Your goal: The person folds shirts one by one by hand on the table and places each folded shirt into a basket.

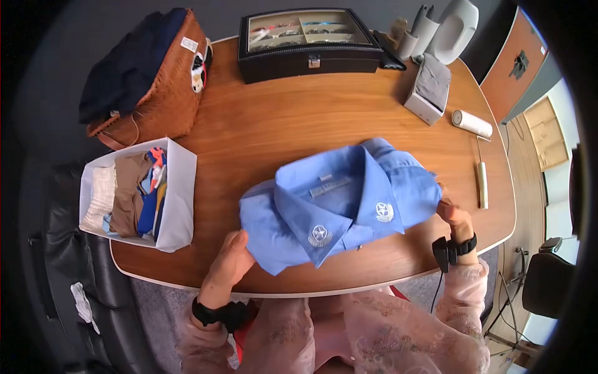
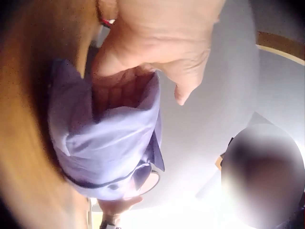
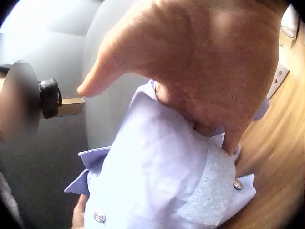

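A folded light-blue collared shirt [image 1: 349, 206], with a white star emblem on each collar tip, lies between both hands over the table. My left hand [image 1: 232, 260] touches its left end; in the left wrist view the fingers of this left hand [image 2: 157, 38] reach into the shirt's fold, while the thumb stands away from the cloth. At the opposite end is my right hand [image 1: 456, 218]. In the right wrist view, that right hand [image 3: 214, 62] has its thumb stretched out to the side and its fingertips partly hidden behind the shirt [image 3: 147, 162], beside a silver button.
On the wooden table [image 1: 249, 121], a white bin [image 1: 177, 199] of clothes and a brown woven basket [image 1: 168, 103] stand left. A black glass-lidded case [image 1: 311, 65] sits at the back. To the right are a box with grey cloth [image 1: 430, 87] and a white cylinder [image 1: 471, 123].
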